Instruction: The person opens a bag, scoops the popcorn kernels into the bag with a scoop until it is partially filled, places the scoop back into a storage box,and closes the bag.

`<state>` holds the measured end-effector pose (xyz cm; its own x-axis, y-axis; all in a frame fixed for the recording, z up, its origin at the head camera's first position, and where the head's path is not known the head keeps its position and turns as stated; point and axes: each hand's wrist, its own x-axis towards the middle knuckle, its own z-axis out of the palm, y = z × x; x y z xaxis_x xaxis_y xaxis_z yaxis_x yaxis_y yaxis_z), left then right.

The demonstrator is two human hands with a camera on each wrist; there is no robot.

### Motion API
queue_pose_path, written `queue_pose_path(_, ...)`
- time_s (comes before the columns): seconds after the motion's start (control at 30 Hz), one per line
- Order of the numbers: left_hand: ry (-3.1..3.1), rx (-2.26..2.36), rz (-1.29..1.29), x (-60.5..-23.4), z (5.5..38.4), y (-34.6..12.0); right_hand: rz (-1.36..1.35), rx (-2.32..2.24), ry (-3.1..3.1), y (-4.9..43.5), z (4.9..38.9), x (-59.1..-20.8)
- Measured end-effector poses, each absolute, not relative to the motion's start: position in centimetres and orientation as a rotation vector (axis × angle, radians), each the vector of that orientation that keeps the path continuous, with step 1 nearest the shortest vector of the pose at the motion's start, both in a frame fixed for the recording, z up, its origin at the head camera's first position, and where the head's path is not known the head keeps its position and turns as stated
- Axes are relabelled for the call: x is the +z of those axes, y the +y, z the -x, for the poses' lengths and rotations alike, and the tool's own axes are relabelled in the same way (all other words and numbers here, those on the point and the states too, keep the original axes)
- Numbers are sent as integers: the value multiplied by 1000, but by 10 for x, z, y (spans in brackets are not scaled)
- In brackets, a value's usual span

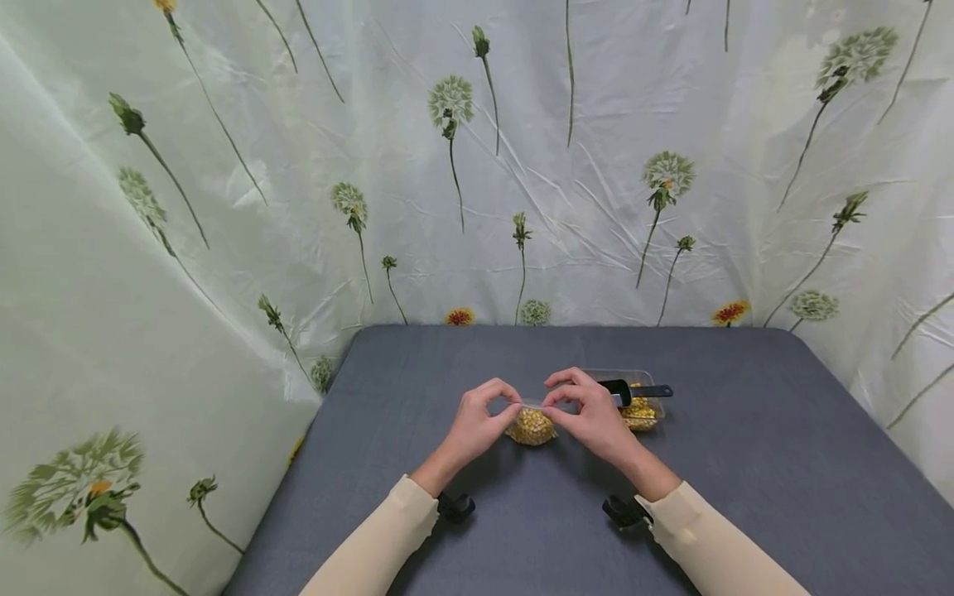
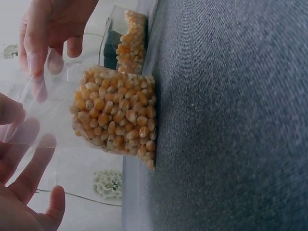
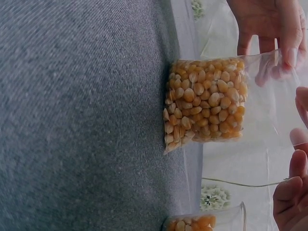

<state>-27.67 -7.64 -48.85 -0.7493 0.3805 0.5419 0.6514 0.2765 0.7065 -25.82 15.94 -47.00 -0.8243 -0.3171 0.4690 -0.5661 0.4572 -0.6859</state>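
Note:
A clear plastic bag of corn kernels stands upright on the grey table, its lower part filled and bulging. My left hand pinches the bag's top edge at the left corner between thumb and fingers. At the other corner my right hand pinches the same edge. Stretched between both hands, the bag's clear upper part holds no kernels. In the right wrist view the filled bag rests on the cloth, with fingertips showing through the film above it.
Behind my right hand stands a clear plastic tub with more kernels. A black scoop lies across it, its handle sticking out to the right. Grey cloth covers the table; a flower-printed curtain hangs behind and at the sides.

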Motion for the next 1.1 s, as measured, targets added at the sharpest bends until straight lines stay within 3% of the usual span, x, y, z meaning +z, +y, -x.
queue_pose_path(1.1,-2233,-1380,1053,-485,276,-62,-880,1201,-2297,148,264,-476)
